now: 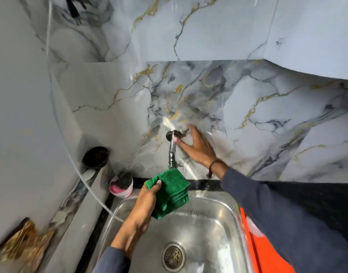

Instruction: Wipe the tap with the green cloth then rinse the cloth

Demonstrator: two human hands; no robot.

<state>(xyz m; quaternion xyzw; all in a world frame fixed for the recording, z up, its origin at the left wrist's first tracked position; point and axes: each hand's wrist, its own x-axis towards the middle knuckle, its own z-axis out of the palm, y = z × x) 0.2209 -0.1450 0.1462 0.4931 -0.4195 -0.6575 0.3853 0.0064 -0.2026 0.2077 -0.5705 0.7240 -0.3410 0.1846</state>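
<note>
Left grip [143, 201] pinches cloth [173, 192]; right [196, 147] splayed by tap [172, 152].

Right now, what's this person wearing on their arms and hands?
Both arms wear dark blue-grey long sleeves. The left hand is bare, without gloves. The right hand is bare too, with a thin dark band around its wrist. No rings or watch show.
</note>
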